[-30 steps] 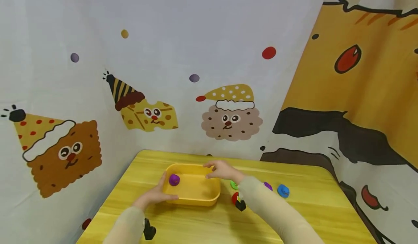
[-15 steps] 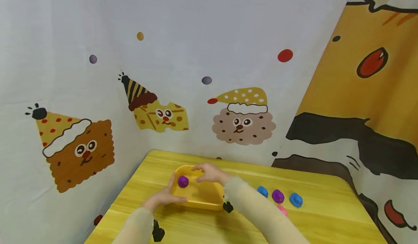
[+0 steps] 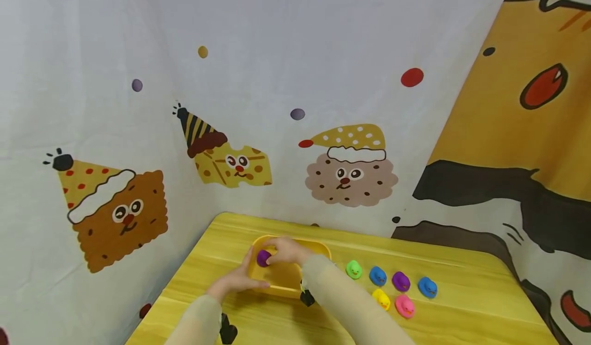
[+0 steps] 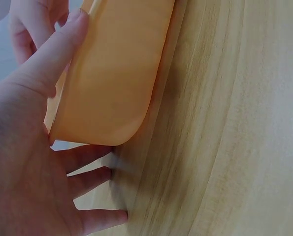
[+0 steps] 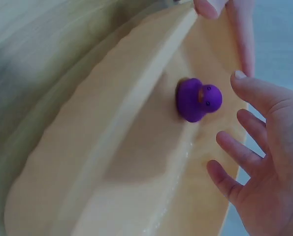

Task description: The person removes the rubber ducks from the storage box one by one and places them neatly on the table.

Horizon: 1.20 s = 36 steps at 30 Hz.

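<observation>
A yellow plastic tray (image 3: 283,292) stands on the table with one purple rubber duck (image 5: 191,102) in its left end. My left hand (image 3: 236,280) rests at the tray's near left corner. Its thumb lies along the front rim, while the spread, nearly straight fingers reach around the end wall, as the left wrist view shows. Over the tray, my right hand (image 3: 287,251) reaches toward the duck, thumb and loosely bent fingers apart. A gap shows between those fingertips and the duck in the right wrist view. Nothing sits between them.
Right of the tray are several rubber ducks: a green one (image 3: 354,269), two blue ones, a purple one (image 3: 401,281), a yellow one (image 3: 381,300) and a pink one (image 3: 405,306). A cartoon-printed curtain (image 3: 258,42) rises behind the wood-patterned table (image 3: 461,293).
My right hand has moved left and lower into the tray, up to the purple duck. The left hand stays at the tray's corner. The head view has turned right, and more ducks show.
</observation>
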{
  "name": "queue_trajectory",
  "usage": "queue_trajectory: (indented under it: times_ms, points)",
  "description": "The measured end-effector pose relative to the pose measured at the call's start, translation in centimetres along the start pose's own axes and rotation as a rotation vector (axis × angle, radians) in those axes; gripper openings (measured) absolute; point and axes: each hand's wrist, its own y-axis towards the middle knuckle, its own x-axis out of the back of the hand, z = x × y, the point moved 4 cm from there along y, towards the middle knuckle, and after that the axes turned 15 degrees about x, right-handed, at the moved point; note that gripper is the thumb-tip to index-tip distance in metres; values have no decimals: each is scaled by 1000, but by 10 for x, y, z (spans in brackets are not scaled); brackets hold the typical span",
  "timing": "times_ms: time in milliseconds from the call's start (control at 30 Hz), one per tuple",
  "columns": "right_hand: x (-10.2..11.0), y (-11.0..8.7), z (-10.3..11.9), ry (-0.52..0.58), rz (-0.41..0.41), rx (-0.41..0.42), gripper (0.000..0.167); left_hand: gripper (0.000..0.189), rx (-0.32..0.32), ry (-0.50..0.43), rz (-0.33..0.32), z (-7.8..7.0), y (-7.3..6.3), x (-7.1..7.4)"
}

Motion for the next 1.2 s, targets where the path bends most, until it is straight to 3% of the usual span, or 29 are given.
queue_trajectory:
  times_ms: [533, 1200]
  points:
    - [-24, 3, -8, 32, 2, -64, 45, 130, -31, -40, 22, 2, 2, -3]
    - [-30, -2, -8, 116, -134, -113, 24, 130, -35, -60, 43, 0, 2, -1]
